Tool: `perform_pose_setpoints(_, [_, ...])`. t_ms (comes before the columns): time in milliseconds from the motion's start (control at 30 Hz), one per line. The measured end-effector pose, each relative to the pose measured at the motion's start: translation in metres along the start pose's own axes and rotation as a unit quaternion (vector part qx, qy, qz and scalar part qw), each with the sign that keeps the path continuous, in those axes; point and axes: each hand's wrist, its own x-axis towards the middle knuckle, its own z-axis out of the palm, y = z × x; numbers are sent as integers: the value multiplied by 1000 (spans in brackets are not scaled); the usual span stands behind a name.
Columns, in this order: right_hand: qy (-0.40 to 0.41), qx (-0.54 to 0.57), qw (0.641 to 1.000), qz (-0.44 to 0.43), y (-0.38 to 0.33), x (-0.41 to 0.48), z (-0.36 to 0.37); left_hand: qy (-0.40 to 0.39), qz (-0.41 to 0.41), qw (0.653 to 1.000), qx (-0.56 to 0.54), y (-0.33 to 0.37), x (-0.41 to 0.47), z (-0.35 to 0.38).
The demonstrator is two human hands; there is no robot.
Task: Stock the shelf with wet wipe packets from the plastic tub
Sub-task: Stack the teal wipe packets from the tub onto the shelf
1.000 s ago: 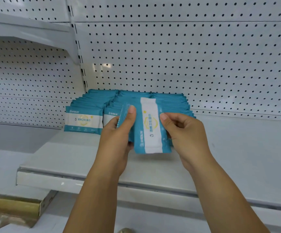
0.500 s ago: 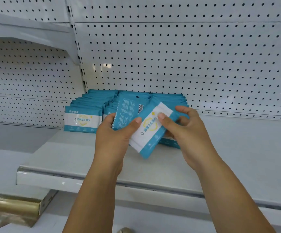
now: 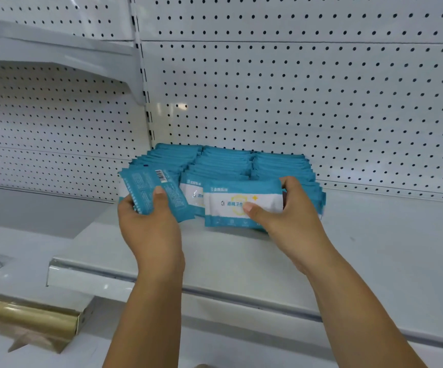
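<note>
My right hand [image 3: 292, 219] pinches one wet wipe packet [image 3: 237, 199] by its right end, thumb across the white printed face and fingers curled behind the top corner. The packet stands upright, long edge down on the shelf [image 3: 241, 253], at the front of the rows of packets [image 3: 225, 160] that run back to the pegboard panel [image 3: 294, 88]. It overlaps the front packet of the middle row. My left hand [image 3: 148, 232] grips a small handful of packets [image 3: 154, 191], barcode side toward me and tilted left, with my thumb pressed on top. That handful sits just left of the single packet, in front of the left row.
</note>
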Motion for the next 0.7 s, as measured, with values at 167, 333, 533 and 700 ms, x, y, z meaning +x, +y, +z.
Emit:
perform_pose_setpoints(167, [-26, -89, 993, -72, 8, 1, 26, 25, -6, 1000, -8, -2, 12, -7])
perform_pose_setpoints(333, [-27, -178, 978, -101, 8, 15, 46, 28, -26, 999, -14, -4, 21, -12])
perform_pose_setpoints(533, [59, -354, 921, -149, 7, 30, 68, 16, -34, 999, -20, -4, 28, -17])
perform_pose_setpoints(700, [72, -377, 915, -129, 5, 31, 75, -17, -42, 999, -14, -1, 33, -21])
